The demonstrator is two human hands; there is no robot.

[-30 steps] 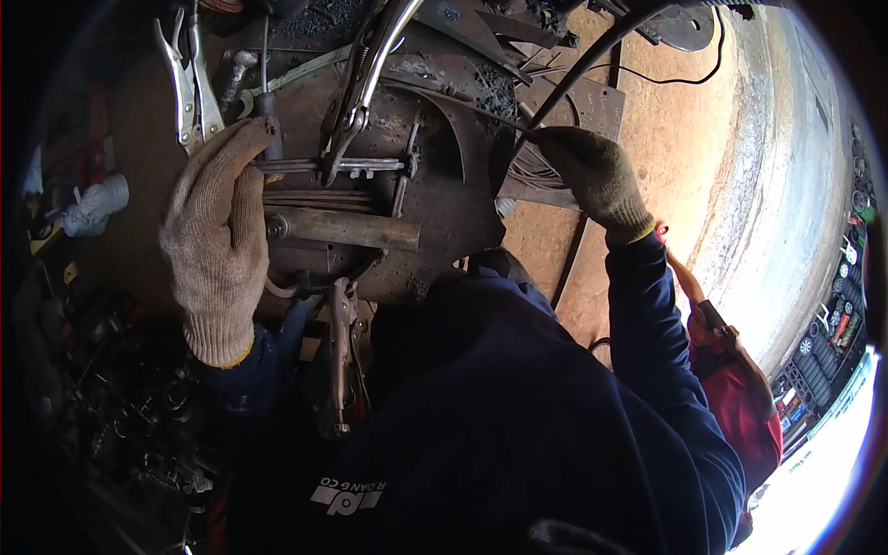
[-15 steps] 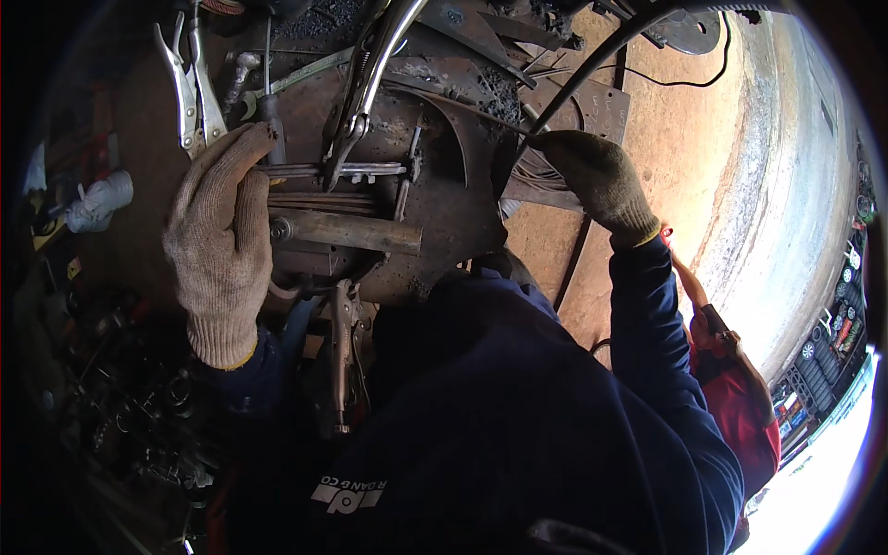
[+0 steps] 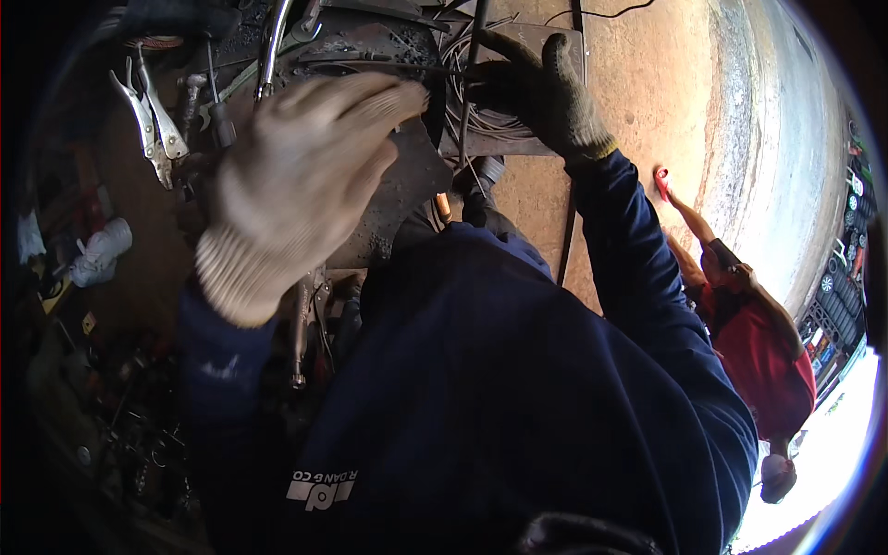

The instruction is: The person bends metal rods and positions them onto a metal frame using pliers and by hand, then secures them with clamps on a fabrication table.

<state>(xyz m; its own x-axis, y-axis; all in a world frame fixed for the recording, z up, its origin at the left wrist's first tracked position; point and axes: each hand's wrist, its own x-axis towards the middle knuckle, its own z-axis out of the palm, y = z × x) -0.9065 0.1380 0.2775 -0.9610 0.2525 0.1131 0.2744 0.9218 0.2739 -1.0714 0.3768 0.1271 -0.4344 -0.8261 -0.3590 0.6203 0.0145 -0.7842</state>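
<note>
My left hand (image 3: pixel 296 185), in a pale knitted glove, is blurred above the dark metal work table (image 3: pixel 407 190). Its fingers stretch to the right with nothing visible in them, hiding much of the work below. My right hand (image 3: pixel 546 97), gloved too, is at the table's right edge. Its thumb and forefinger stand apart, while the shadowed lower fingers close at the end of a thin metal rod (image 3: pixel 416 67). A dark cable (image 3: pixel 475 55) passes beside those fingertips. Locking pliers (image 3: pixel 153 120) lie left of my left hand, and a locking clamp (image 3: pixel 302 324) hangs below it.
A screwdriver (image 3: pixel 220 118) and a hammer (image 3: pixel 191 97) lie at the table's left. Coiled wire (image 3: pixel 490 120) rests on a plate at the right. Further right, a person in red (image 3: pixel 754 351) bends with an arm stretched out. Machine parts (image 3: pixel 139 416) crowd the dark lower left.
My left hand has swung right across the table, over the clamped pieces. My right hand has moved up and slightly left, its thumb and forefinger spreading. The view has shifted too.
</note>
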